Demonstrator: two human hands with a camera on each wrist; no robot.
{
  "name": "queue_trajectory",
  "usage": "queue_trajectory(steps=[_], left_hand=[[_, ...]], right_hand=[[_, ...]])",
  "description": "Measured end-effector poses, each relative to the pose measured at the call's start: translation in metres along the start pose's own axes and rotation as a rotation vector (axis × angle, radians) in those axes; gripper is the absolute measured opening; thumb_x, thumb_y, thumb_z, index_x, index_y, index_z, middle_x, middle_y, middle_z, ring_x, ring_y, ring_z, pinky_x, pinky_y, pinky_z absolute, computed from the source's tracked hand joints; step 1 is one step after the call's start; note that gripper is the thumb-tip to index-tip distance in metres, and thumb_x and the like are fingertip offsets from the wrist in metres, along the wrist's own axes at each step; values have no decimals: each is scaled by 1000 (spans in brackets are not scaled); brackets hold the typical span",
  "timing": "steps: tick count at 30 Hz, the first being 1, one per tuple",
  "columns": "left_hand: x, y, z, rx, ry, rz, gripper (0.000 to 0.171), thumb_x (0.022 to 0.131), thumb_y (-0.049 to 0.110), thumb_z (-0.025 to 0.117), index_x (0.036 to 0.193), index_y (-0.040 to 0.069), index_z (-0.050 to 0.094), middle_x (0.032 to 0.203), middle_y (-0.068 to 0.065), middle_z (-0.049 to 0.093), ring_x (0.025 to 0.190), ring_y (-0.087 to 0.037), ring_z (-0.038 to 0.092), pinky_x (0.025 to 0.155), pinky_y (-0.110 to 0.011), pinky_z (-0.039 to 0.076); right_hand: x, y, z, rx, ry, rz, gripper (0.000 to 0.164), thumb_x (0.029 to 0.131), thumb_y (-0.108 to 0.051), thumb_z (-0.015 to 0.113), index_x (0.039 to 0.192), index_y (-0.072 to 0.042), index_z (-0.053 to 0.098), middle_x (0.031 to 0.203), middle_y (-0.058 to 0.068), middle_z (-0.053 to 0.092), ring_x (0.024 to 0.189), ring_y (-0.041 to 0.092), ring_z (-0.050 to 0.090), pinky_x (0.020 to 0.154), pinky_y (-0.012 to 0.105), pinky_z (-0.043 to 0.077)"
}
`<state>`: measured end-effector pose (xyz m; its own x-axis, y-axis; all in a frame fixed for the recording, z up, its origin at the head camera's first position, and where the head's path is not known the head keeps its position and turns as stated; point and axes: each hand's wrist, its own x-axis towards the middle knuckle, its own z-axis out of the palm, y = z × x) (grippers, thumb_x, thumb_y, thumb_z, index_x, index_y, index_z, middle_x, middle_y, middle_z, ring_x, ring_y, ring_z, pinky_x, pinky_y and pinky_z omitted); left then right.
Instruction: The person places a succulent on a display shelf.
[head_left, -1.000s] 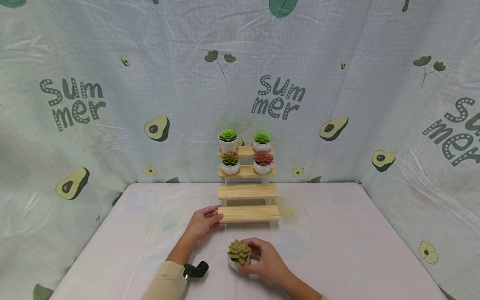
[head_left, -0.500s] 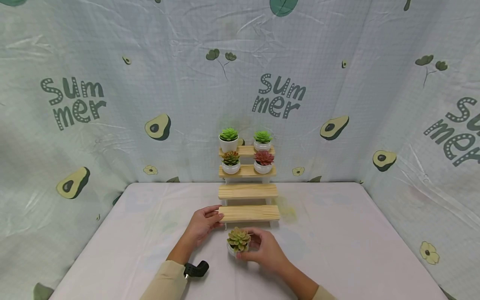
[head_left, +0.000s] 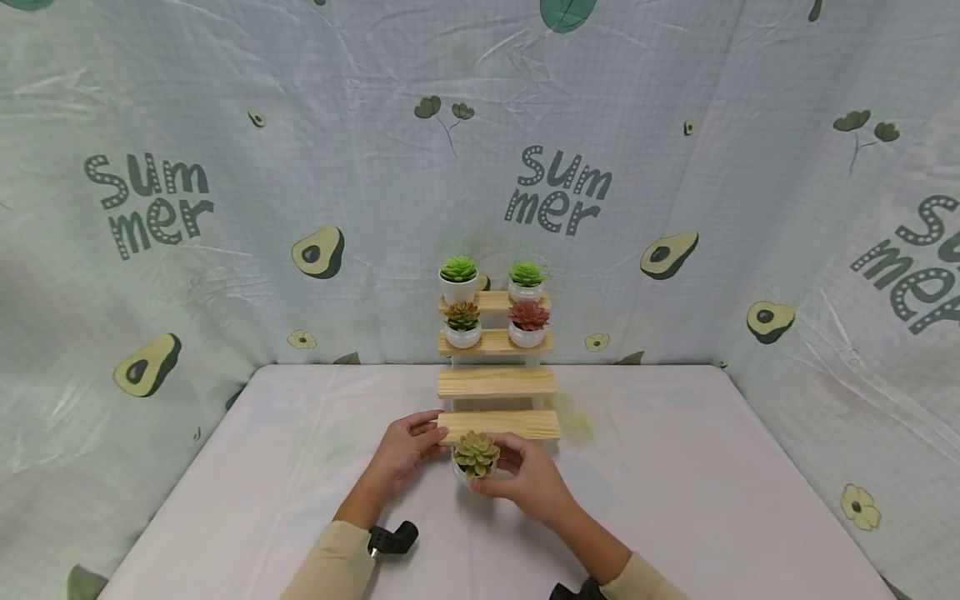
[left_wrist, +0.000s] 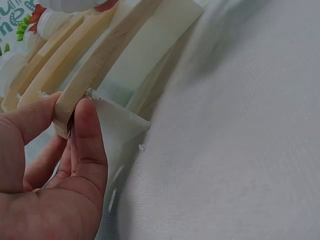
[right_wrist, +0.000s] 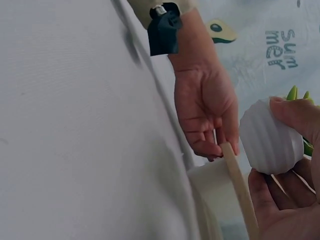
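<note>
My right hand [head_left: 536,483] grips a small potted succulent [head_left: 476,454] with yellowish-green leaves, just before the lowest step of a tiered wooden plant stand [head_left: 525,425]. Its white ribbed pot [right_wrist: 272,137] is off the table in the right wrist view, thumb on one side and fingers on the other. At the stand's left end, my left hand [head_left: 405,448] pinches the lowest board [left_wrist: 100,65] between thumb and fingers. On the top step sit two bright green succulents, one in a taller pot [head_left: 458,287]. A brownish-orange succulent [head_left: 462,317] and a red succulent [head_left: 529,317] occupy the step below.
The stand rises in several steps at the back of a table with a pale cloth [head_left: 675,467]. Behind it hangs a curtain [head_left: 375,192] printed with avocados and lettering. A black wrist mount [head_left: 393,538] sits on the left forearm.
My right hand has carried the potted succulent away from me, up to the front of the lowest step. The left hand stays on the board's end.
</note>
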<state>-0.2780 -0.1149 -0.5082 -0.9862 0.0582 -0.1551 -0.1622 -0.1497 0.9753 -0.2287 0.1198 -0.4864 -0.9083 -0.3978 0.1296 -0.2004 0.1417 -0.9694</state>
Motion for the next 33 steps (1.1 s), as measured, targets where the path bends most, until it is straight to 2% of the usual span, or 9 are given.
queue_trajectory(steps=[4,9,13,22,28,33], left_hand=[[1,0,0,-6,-4,0,46,97,-1,67,140,-10,54,97,-4,69,81,-11,69,74,-25,62],[1,-1,-2,-17,-12,0,47,97,-2,66,141,-11,53,97,-3,69,81,-11,69,73,-24,62],[2,-2,-2,-21,-22,3,47,97,-2,66,141,-11,52,98,-4,69,81,-11,69,73,-25,63],[1,-3,-1,-25,-21,3,46,97,-1,67,140,-10,53,100,-6,70,83,-13,68,73,-24,62],[1,-2,-1,-30,-15,-8,46,97,0,67,140,-10,54,99,-5,69,82,-12,69,73,-25,63],[0,-3,-2,-28,-16,-7,47,97,1,68,140,-9,54,101,-7,70,84,-13,69,74,-25,63]], right_hand=[[5,-4,-2,2,10,-17,63,79,-21,90,136,-11,65,133,11,67,117,18,68,97,23,57],[16,-8,-6,40,26,-33,61,79,-15,90,134,-6,66,132,15,68,117,21,69,97,25,58],[24,-12,-9,28,54,-37,62,79,-16,91,134,-3,66,131,17,69,118,25,69,97,27,59],[38,-18,-15,25,105,-21,62,78,-14,91,134,-6,67,133,15,68,121,26,67,100,28,57],[49,-21,-17,41,119,0,64,79,-17,90,137,-8,64,137,13,66,125,27,65,104,34,55],[57,-25,-16,10,142,10,65,79,-21,91,138,-8,64,135,13,67,123,27,67,103,38,56]])
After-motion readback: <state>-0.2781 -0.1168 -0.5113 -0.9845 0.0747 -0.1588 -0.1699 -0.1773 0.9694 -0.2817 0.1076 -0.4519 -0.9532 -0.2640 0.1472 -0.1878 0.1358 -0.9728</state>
